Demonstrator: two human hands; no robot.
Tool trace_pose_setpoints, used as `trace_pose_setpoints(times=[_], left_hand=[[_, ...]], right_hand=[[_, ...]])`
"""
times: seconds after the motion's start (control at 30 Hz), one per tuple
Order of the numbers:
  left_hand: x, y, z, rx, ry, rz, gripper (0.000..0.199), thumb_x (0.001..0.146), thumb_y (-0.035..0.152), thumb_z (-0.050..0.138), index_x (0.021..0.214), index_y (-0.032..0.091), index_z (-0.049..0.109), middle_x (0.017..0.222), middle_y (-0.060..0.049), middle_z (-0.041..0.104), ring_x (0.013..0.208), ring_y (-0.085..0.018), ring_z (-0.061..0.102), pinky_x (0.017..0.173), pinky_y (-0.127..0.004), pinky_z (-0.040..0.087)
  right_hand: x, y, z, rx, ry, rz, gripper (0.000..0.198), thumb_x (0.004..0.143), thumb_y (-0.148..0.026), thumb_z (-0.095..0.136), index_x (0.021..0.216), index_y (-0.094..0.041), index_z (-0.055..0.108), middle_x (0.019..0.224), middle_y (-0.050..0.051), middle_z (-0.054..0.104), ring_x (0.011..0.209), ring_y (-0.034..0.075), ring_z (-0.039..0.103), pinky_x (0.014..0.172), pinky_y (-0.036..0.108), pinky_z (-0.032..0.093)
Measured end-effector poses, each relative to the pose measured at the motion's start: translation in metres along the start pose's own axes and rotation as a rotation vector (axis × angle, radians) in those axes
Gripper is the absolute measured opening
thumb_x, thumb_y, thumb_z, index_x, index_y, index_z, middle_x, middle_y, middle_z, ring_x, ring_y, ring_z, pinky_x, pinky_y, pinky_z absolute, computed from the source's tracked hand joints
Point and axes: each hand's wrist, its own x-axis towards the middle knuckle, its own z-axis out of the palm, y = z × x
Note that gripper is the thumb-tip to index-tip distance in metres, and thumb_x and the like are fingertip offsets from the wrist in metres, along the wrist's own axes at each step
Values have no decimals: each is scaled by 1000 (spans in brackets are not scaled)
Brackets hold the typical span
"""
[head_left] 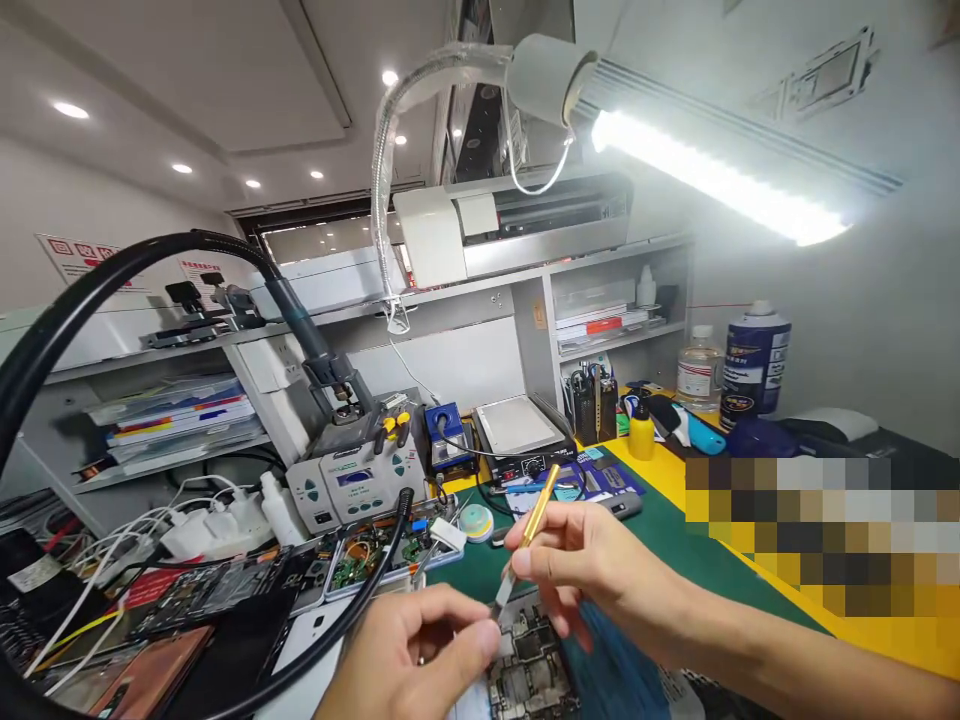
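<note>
So my right hand (pixel 592 570) is pinched shut around a brass-handled precision knife (pixel 529 535), held like a pen, blade angled down toward the left. My left hand (pixel 409 655) is curled closed with thumb and forefinger meeting right at the blade tip (pixel 497 603); I can't tell if it's gripping the blade itself or some tiny part there. Both hover just above a bare phone circuit board (pixel 529 670) lying low in view, at the near edge of the green mat (pixel 660 540).

My take on doing this bit well: keep the grip on the handle light, brace the left fingers so the tip doesn't skate, and work slow, since the board's chips look tightly packed and one slip would scratch them.

Further out, a black hose (pixel 112 275) loops across the left, running up to the soldering station (pixel 356 475). Beside it sits a tray (pixel 375 555) holding small green boards and loose parts. At the back, a black pen cup (pixel 592 405) is stuffed with tools. To the right stand a small yellow bottle (pixel 641 432), a clear bottle (pixel 699 370) with clear liquid inside, and a big blue-labelled jar (pixel 754 362); contents of that one are hidden. A bright lamp (pixel 712 175) hangs over the bench (pixel 862 625).
</note>
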Motion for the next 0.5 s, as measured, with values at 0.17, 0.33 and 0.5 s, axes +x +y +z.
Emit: trace_pose_setpoints(times=[0.17, 0.33, 0.5], left_hand=[[8, 18, 0, 48, -36, 13, 44, 75, 60, 65, 69, 16, 64, 62, 3, 52, 69, -10, 50, 69, -21, 37], [13, 1, -11, 148, -61, 4, 48, 80, 64, 57, 72, 17, 62, 67, 2, 50, 66, -9, 44, 62, -21, 33], [24, -23, -26, 309, -74, 95, 39, 80, 57, 63, 69, 20, 63, 69, 1, 53, 65, -9, 46, 61, -20, 36]], right_hand=[[-2, 1, -5, -20, 38, -32, 29, 76, -35, 84, 89, -16, 66, 63, -4, 61, 43, 9, 56, 34, 14, 42], [-2, 2, -16, -12, 107, -41, 28, 79, -35, 82, 91, -17, 65, 59, -6, 58, 41, 8, 54, 34, 14, 43], [3, 2, -34, 22, 153, -6, 24, 86, -36, 75, 85, -16, 62, 62, -4, 62, 42, 6, 54, 35, 12, 45]])
